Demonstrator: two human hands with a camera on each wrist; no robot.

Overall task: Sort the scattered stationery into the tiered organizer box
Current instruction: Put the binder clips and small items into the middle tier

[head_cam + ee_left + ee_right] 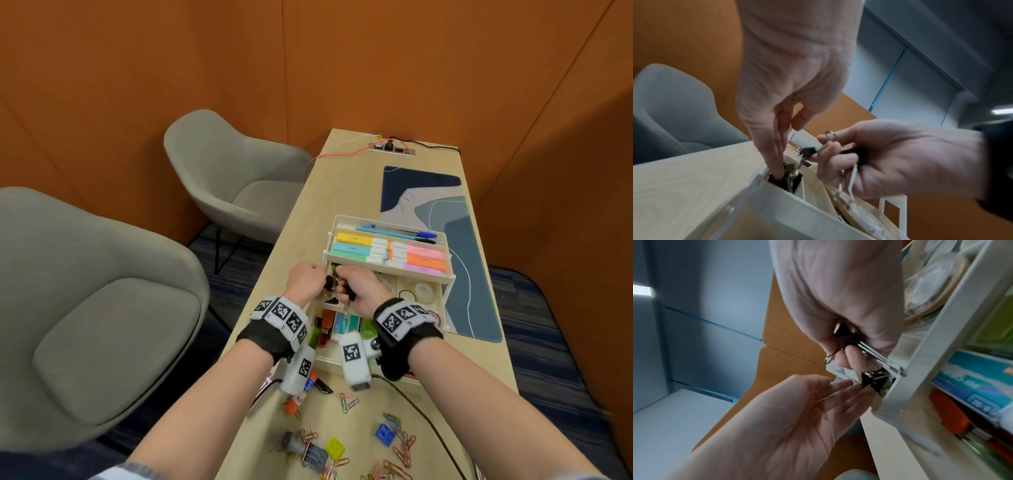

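Note:
The cream tiered organizer box (pixel 449 276) stands mid-table, with pens and highlighters (pixel 356 247) in its upper trays. Both hands meet at the left compartment of its third tier, where black binder clips (pixel 869 381) (pixel 794 181) lie. My right hand (pixel 359 287) (pixel 838 296) grips a bunch of black binder clips (pixel 844 336) (pixel 810 151), their wire handles sticking out past the fingers. My left hand (pixel 306 278) (pixel 777 154) (pixel 797 410) reaches in with straight fingers that touch the clips in the compartment.
Coloured paper clips (pixel 404 445), a glue stick (pixel 297 401), blue and yellow tags and a grey sharpener (pixel 305 449) lie scattered on the near table. A black cable (pixel 428 421) crosses there. A desk mat (pixel 472 246) lies right of the box. Grey chairs (pixel 85 308) stand left.

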